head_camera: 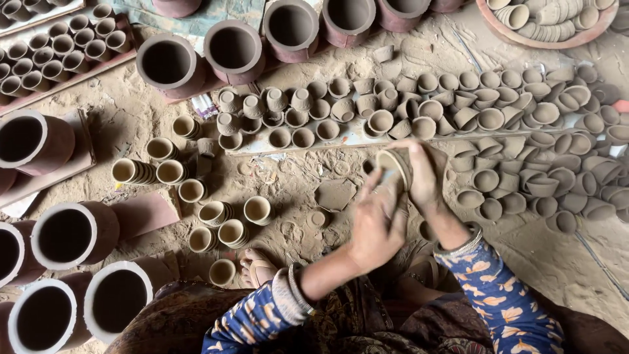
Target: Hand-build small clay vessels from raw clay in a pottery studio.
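Note:
My right hand [424, 176] grips a small unfired clay cup [394, 165], held on its side with the mouth turned toward me. My left hand [375, 226] is just below it, fingers stretched up and touching the cup's lower side. Both wrists wear metal bangles above blue flowered sleeves. Directly beyond the cup lie rows of several similar small clay cups [341, 111] on a pale board [347, 139]. A foot in a sandal [257, 267] shows on the sandy ground beside my left arm.
Large clay pots [167, 62] stand along the back and at the left [65, 235]. A heap of small cups and bowls [544, 151] spreads on the right. Stacked cups [134, 172] lie left of centre. A round tray of bowls [550, 19] sits top right.

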